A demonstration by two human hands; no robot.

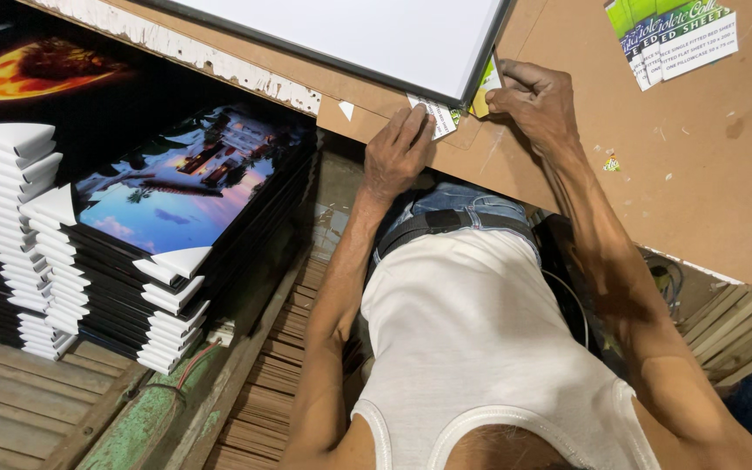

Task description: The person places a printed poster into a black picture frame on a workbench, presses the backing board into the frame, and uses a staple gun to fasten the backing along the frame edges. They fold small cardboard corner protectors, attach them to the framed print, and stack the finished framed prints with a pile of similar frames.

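— How are the arms lying?
— Both are reaching forward, nearly straight, elbows slightly bent.
— And the left hand (pixel 398 152)?
— It is pressing down palm-first, fingers (pixel 414 122) stretched flat and close together.
— The right hand (pixel 534 103)?
— It is curling, knuckles raised, fingers bent inward and pinching at the tips.

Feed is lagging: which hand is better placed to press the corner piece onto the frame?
Probably the left hand: its fingers lie flat on the corner piece at the frame. The right hand grips beside it.
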